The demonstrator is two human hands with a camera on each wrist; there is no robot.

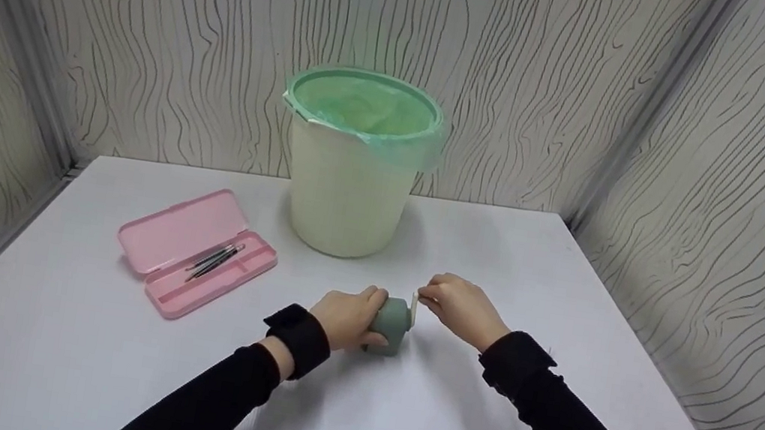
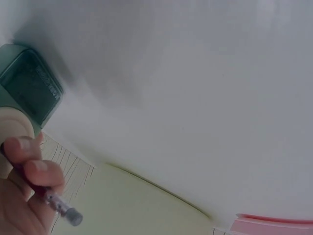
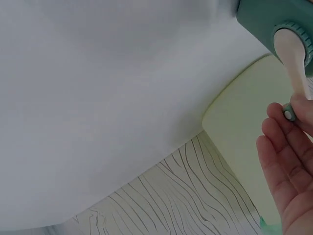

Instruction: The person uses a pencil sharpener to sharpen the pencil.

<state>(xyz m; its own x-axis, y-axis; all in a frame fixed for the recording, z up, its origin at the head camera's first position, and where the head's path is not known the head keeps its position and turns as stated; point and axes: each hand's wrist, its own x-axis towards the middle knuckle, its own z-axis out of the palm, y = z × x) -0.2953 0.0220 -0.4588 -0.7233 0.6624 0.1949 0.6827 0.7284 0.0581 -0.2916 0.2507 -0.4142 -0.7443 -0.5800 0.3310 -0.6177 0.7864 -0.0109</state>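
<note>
A green pencil sharpener [image 1: 393, 327] stands on the white table between both hands. My left hand [image 1: 345, 319] holds it from the left side, with fingers curled round a dark pencil [image 2: 57, 201]. The pencil's grey eraser end sticks out in the left wrist view, and its other end is hidden at the sharpener's cream round face [image 2: 14, 122]. A see-through green drawer [image 2: 36, 85] shows on the sharpener. On the right, my right hand [image 1: 465, 311] pinches the small green knob [image 3: 289, 113] of the cream crank handle [image 3: 292, 58], which points upward in the head view.
To the left lies an opened pink pencil case [image 1: 183, 231] with several dark pencils [image 1: 216, 262] inside. A tall pale bin [image 1: 349, 195] with a green bag over its rim stands at the back. Wood-patterned walls [image 1: 190, 27] enclose the table [image 1: 64, 365].
</note>
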